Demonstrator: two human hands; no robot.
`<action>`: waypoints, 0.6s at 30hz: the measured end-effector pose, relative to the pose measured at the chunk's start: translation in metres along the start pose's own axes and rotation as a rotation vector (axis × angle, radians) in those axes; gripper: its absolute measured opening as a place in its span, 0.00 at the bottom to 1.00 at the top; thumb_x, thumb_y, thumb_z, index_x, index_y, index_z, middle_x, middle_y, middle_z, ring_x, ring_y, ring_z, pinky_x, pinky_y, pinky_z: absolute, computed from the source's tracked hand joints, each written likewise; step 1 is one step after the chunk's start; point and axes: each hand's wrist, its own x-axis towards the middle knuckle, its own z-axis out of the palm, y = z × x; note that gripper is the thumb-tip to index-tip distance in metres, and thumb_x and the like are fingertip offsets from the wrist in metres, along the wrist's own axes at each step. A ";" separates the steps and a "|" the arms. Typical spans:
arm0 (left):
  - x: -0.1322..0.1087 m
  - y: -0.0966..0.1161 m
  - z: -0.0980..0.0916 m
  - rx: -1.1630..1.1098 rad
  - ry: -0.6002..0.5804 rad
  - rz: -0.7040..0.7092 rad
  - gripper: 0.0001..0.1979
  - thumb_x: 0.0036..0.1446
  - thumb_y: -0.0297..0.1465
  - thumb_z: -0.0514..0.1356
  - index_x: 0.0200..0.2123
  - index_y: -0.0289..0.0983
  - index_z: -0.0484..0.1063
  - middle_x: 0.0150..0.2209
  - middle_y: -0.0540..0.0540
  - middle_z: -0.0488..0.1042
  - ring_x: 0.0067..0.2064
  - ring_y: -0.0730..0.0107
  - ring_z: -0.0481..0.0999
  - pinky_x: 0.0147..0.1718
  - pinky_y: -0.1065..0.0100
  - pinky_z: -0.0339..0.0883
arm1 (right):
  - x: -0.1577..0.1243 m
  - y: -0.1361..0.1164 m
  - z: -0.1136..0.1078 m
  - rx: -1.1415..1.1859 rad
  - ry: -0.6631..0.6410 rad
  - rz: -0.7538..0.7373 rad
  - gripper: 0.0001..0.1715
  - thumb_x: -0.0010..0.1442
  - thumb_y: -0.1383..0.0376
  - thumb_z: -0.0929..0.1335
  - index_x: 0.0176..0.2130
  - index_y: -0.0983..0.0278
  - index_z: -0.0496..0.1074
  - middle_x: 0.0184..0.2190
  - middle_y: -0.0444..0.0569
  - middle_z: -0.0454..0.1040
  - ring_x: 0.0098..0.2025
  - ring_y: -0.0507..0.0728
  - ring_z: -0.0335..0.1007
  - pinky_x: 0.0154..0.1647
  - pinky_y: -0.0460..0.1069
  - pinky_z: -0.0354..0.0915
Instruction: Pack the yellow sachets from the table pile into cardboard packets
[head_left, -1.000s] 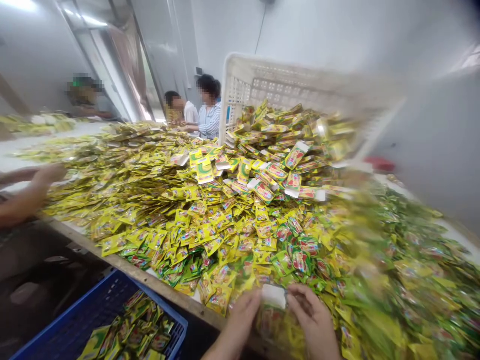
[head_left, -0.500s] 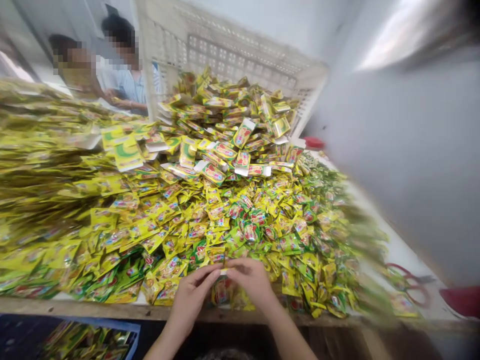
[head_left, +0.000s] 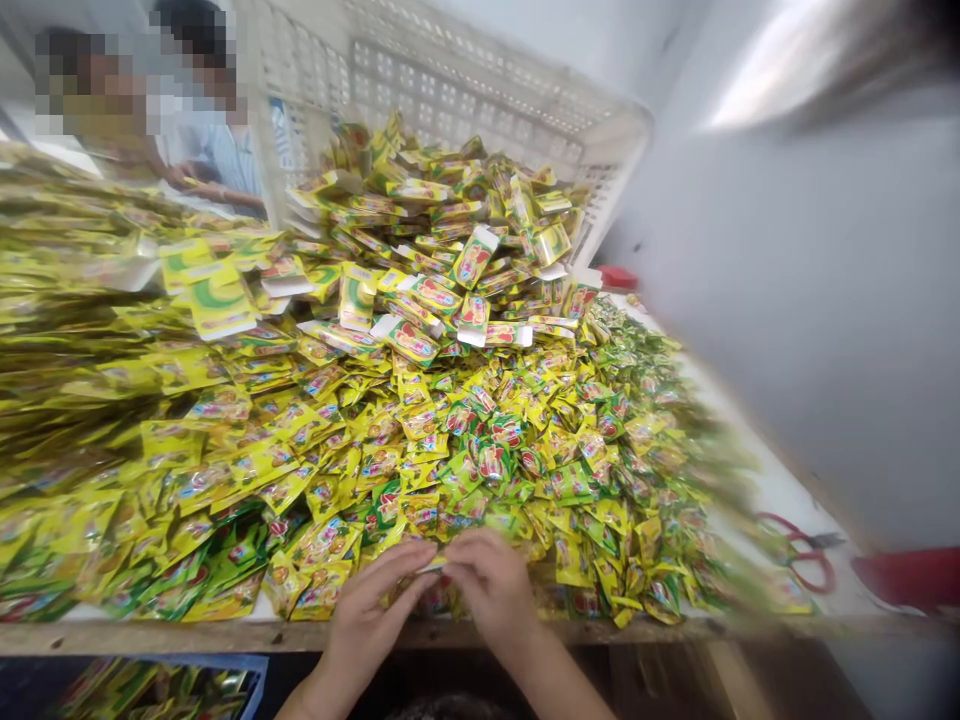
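My left hand (head_left: 375, 600) and my right hand (head_left: 491, 580) meet at the near edge of the table, fingers curled together around a small yellow packet (head_left: 435, 566) held between them. They rest against a huge heap of yellow and green sachets (head_left: 450, 430) that covers the table. The packet is mostly hidden by my fingers.
A white plastic crate (head_left: 480, 90) lies tipped at the back, spilling flat packets. Two other people sit at the far left. Red-handled scissors (head_left: 802, 550) and a red object (head_left: 911, 578) lie at the right. A blue crate (head_left: 172, 685) with sachets sits below the wooden table edge (head_left: 675, 632).
The view has swung right and down across the table. My hands stay together at the table edge on the small packet, shifted slightly lower.
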 end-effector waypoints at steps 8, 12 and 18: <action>-0.018 -0.008 0.011 -0.103 -0.047 0.012 0.13 0.57 0.24 0.61 0.45 0.42 0.74 0.45 0.44 0.78 0.48 0.61 0.77 0.48 0.61 0.73 | -0.018 -0.004 0.002 -0.106 -0.077 -0.077 0.17 0.64 0.72 0.62 0.49 0.59 0.73 0.42 0.53 0.71 0.44 0.56 0.69 0.46 0.52 0.68; -0.024 -0.013 0.017 -0.097 -0.027 0.068 0.17 0.57 0.22 0.60 0.49 0.44 0.72 0.46 0.45 0.78 0.49 0.63 0.77 0.49 0.63 0.73 | -0.022 -0.005 0.004 -0.130 -0.076 -0.064 0.15 0.64 0.72 0.62 0.45 0.60 0.74 0.42 0.53 0.70 0.41 0.55 0.69 0.43 0.50 0.68; -0.026 0.011 -0.001 -0.030 0.165 -0.084 0.14 0.58 0.28 0.61 0.47 0.45 0.73 0.45 0.47 0.78 0.47 0.63 0.78 0.49 0.64 0.72 | 0.001 -0.013 0.000 -0.093 -0.023 0.005 0.12 0.63 0.72 0.63 0.40 0.60 0.73 0.37 0.50 0.71 0.42 0.56 0.69 0.44 0.51 0.67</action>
